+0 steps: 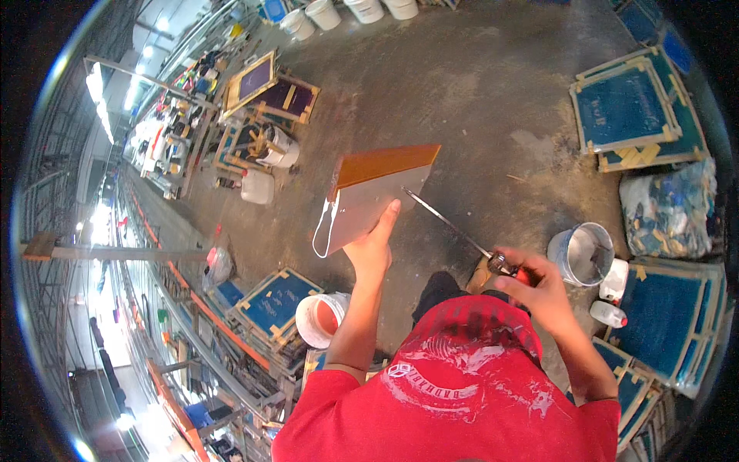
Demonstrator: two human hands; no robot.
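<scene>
Here, my left fingers (390,215) grip the squeegee (366,212), my right fingers (543,271) the screwdriver (462,233); I'd best keep it square and press evenly.

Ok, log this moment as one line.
left hand: holding squeegee; right hand: holding screwdriver; tip: at squeegee's grey side; around: bucket, framed screens

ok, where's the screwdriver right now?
In the head view, the screwdriver is right of centre, its handle in the right hand and its tip at the grey side of the squeegee held by the left hand.
</scene>
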